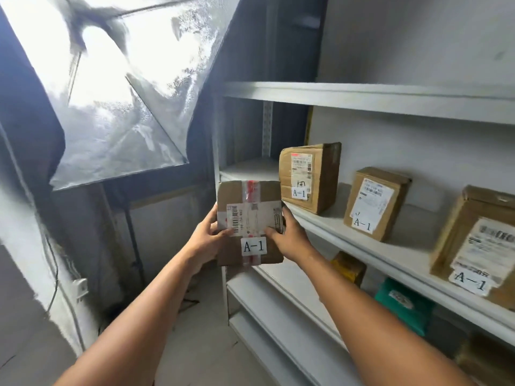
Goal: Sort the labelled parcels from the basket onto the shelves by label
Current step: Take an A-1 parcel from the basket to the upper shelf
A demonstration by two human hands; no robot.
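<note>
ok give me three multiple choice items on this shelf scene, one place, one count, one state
1. Where do the three shelved boxes stand? A) floor B) middle shelf C) top shelf
2. How many parcels marked A-1 show? A) two B) three C) four
3. How is the held parcel held? A) by both hands B) by one hand C) lying free

1 B, they stand on the middle shelf; 2 C, three shelved plus the held parcel; 3 A, left hand and right hand grip its sides.
</note>
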